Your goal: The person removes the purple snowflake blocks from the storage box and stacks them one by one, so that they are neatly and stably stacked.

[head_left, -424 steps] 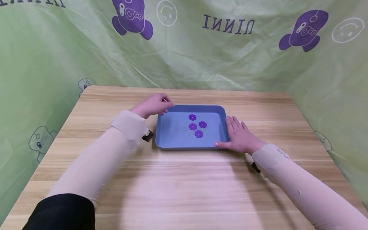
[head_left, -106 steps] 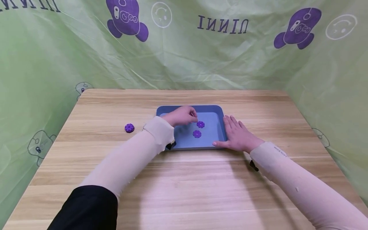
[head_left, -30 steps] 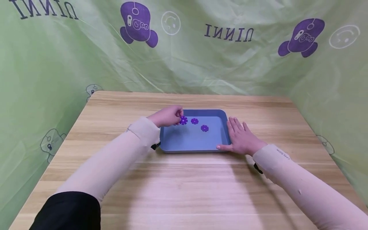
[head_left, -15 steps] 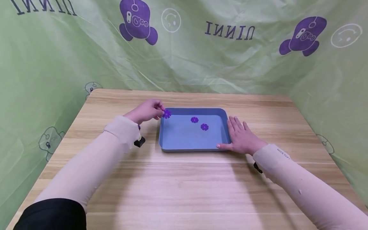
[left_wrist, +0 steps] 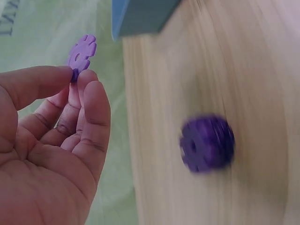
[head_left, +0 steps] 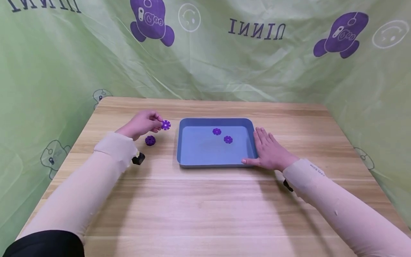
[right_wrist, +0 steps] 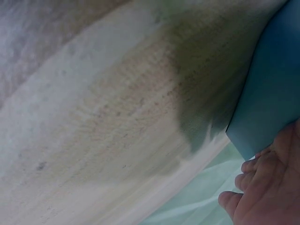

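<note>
My left hand (head_left: 141,124) pinches a flat purple snowflake disc (head_left: 165,125) between thumb and fingertips, above the table left of the blue tray. In the left wrist view the disc (left_wrist: 83,51) stands on edge, notched round its rim with a hole in the middle. Below the hand, a stack of purple discs (left_wrist: 208,143) sits on the wood, slightly blurred. Two more discs, a rear one (head_left: 217,131) and a front one (head_left: 228,139), lie flat in the tray (head_left: 205,166). My right hand (head_left: 271,150) rests with spread, straight fingers against the tray's right side, thumb at its front rim.
The wooden table (head_left: 205,207) carries the tray near its far side. A green printed cloth (head_left: 205,71) hangs behind and along both sides. Black wrist cameras hang under both sleeves, the left one (head_left: 138,158) low over the table near the stack.
Over the last second my left hand carries a disc leftward out of the tray, and the stack comes into view. Fewer discs lie in the tray than earlier. The right hand stays put.
</note>
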`<act>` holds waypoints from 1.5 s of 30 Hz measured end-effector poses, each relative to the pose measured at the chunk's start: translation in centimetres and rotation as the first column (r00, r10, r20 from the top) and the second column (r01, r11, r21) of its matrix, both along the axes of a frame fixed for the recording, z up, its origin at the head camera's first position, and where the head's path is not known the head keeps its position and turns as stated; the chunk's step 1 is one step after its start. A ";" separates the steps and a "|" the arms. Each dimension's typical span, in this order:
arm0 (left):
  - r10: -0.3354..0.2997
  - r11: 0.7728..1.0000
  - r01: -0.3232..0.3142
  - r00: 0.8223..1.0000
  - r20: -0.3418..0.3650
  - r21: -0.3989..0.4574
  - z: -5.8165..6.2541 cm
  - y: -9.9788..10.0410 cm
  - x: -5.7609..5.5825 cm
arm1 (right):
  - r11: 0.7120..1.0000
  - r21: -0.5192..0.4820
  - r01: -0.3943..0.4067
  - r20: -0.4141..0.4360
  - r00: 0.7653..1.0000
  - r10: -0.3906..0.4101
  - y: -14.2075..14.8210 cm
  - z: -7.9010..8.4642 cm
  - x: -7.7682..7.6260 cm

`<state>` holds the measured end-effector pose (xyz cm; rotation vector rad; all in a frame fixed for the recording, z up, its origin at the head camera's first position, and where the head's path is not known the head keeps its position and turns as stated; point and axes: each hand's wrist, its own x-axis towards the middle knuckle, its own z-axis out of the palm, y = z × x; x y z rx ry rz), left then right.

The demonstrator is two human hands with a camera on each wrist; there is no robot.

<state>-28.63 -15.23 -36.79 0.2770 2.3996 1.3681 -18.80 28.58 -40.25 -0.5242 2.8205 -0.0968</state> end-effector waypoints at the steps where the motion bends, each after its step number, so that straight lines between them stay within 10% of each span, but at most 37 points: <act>1: 0.008 1.000 -0.008 1.000 0.002 -0.008 -0.1 -0.4 -0.1 | 1.000 -0.001 0.001 0.000 1.000 -0.001 0.0 0.0 0.0; 19: 0.086 0.996 -0.083 0.994 0.073 -0.046 -1.1 -6.3 0.1 | 1.000 -0.024 -0.003 -0.016 1.000 0.003 -0.1 0.1 0.0; 45: 0.055 0.998 -0.054 0.980 0.190 -0.013 -2.6 -6.4 0.8 | 1.000 -0.018 0.020 0.008 1.000 -0.020 0.0 -0.2 -0.3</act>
